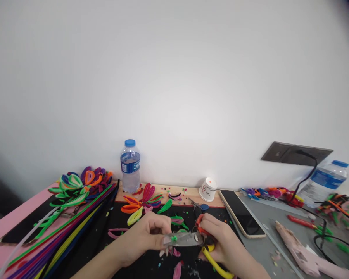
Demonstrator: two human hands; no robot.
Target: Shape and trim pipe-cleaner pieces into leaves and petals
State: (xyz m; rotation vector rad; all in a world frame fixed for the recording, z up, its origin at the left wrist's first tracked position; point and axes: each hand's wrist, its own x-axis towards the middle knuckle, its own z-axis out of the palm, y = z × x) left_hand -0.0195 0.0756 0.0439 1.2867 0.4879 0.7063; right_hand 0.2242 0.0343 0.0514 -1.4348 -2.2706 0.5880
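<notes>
My left hand (147,236) pinches the left end of a flat, grey, translucent strip (184,239) that has a small green piece on it. The strip's right end meets a tool with red and yellow handles (216,265). My right hand (221,242) is closed around that tool, and its fingers hide part of it. Under and behind both hands lie looped pipe-cleaner petals, among them a yellow loop (134,216), pink petals (148,193) and a green petal (165,207).
A water bottle (130,168) and a paper cup (207,190) stand by the wall. Pipe-cleaner bundles (72,232) lie left. A phone (242,213), a pink glue gun (305,255), a black cable and another bottle (325,182) are at right.
</notes>
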